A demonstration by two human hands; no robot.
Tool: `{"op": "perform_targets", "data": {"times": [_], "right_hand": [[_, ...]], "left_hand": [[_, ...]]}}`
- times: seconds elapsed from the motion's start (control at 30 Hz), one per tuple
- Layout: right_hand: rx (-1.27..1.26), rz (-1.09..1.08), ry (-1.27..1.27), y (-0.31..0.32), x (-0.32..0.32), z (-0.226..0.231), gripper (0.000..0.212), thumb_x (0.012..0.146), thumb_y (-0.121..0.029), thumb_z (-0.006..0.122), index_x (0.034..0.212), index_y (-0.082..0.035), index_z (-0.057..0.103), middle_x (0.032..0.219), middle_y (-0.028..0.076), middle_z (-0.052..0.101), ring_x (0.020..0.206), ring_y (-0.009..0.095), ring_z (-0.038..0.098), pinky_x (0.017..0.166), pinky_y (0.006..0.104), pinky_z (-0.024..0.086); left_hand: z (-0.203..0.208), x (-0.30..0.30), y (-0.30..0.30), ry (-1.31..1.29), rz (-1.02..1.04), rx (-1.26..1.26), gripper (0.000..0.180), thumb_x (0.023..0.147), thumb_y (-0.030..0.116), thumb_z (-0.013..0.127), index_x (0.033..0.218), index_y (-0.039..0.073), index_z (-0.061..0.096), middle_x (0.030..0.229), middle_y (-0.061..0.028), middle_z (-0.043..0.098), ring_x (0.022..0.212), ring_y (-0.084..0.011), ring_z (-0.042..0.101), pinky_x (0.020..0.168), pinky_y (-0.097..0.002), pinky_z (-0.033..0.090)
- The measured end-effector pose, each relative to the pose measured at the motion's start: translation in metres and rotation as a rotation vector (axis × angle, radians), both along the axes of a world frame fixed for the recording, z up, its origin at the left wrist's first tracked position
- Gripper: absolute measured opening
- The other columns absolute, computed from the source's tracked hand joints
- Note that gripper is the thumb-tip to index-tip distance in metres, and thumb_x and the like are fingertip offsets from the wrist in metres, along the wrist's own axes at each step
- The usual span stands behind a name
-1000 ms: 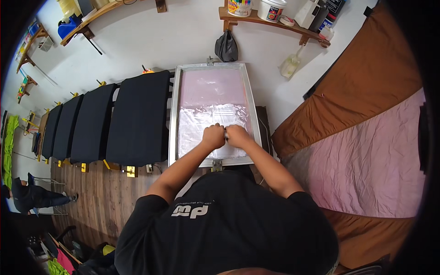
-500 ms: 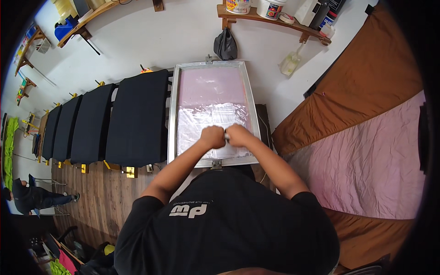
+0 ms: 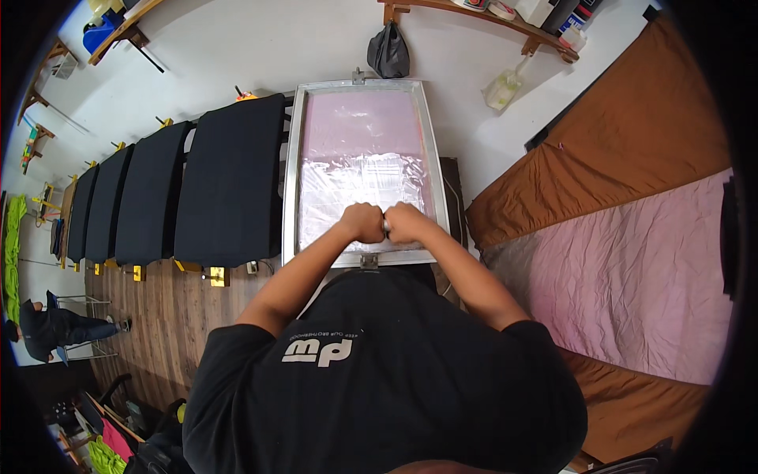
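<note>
In front of me lies a screen printing frame [image 3: 291,197] with a pale metal rim and pink mesh [image 3: 355,126]. Wrinkled, shiny clear film [image 3: 347,186] covers the nearer half of it. My left hand [image 3: 362,222] is a fist over the near part of the film, knuckles forward. Beside it, nearly touching, my right hand [image 3: 407,223] is closed too. A small pale, shiny bit of something [image 3: 387,225] shows between the two fists; the rest is hidden under my fingers. Metal clamps hold the frame at its far edge [image 3: 358,77] and near edge [image 3: 369,261].
Several black-covered boards [image 3: 230,182] stand in a row to the left, with yellow brackets [image 3: 219,276]. A dark bag [image 3: 388,52] hangs on the wall beyond the frame. Brown and pink cloth [image 3: 624,268] hangs at right. At far left, another person [image 3: 55,328] is by a chair.
The view has shifted, so the frame and boards appear higher. Both fists stay closed together and have come slightly closer to the frame's near edge.
</note>
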State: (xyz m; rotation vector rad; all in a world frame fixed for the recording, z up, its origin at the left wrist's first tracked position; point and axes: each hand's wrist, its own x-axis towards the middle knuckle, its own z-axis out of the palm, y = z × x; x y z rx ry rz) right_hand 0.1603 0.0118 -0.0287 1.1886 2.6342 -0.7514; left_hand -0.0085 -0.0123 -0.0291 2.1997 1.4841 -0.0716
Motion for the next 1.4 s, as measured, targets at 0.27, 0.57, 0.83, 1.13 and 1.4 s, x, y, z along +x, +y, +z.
{"op": "perform_targets", "data": {"times": [0.27,0.57,0.83,1.13,1.4], "right_hand": [[0.195,-0.109,0.163,-0.089,0.018,-0.023,0.038,0.068,-0.015,0.074,0.101,0.001,0.062,0.100,0.020,0.065,0.099,0.039,0.064,0.084,0.0468,0.054],[-0.215,0.017,0.183,-0.071,0.036,0.003,0.072,0.064,-0.026,0.086,0.125,0.003,0.061,0.123,0.023,0.065,0.115,0.037,0.063,0.098,0.0400,0.052],[-0.117,-0.944,0.876,-0.047,0.133,-0.058,0.023,0.095,-0.019,0.069,0.108,0.000,0.071,0.093,0.006,0.075,0.081,0.014,0.069,0.076,0.0295,0.055],[-0.261,-1.262,0.595,-0.086,0.151,-0.131,0.085,0.101,-0.068,0.033,0.094,0.008,0.069,0.068,0.019,0.064,0.056,0.033,0.068,0.046,0.0404,0.055],[-0.347,-1.312,0.544,-0.080,0.145,-0.119,0.082,0.100,-0.069,0.037,0.107,0.006,0.069,0.075,0.015,0.063,0.064,0.025,0.067,0.041,0.0341,0.052]], "left_hand": [[-0.039,0.009,-0.082,-0.126,-0.042,0.195,0.055,0.070,0.027,0.078,0.107,-0.006,0.054,0.109,-0.0246,0.054,0.102,-0.0407,0.058,0.076,-0.0491,0.058],[-0.001,-0.008,-0.084,-0.065,-0.099,0.016,0.082,0.067,0.054,0.085,0.121,-0.003,0.063,0.115,-0.0195,0.057,0.114,-0.0395,0.056,0.088,-0.0476,0.054],[-0.023,-0.127,-0.078,-0.223,0.665,0.371,0.042,0.093,0.043,0.070,0.106,0.003,0.070,0.093,-0.0172,0.069,0.082,-0.0320,0.069,0.074,-0.0414,0.055],[-0.104,-0.190,-0.136,-0.072,1.001,-0.097,0.096,0.099,0.073,0.022,0.095,-0.009,0.073,0.104,-0.0387,0.066,0.109,-0.0534,0.062,0.098,-0.0550,0.048],[-0.140,-0.179,-0.146,-0.437,1.214,-0.002,0.093,0.100,0.072,0.028,0.077,-0.009,0.068,0.078,-0.0305,0.067,0.081,-0.0436,0.067,0.077,-0.0529,0.049]]}}
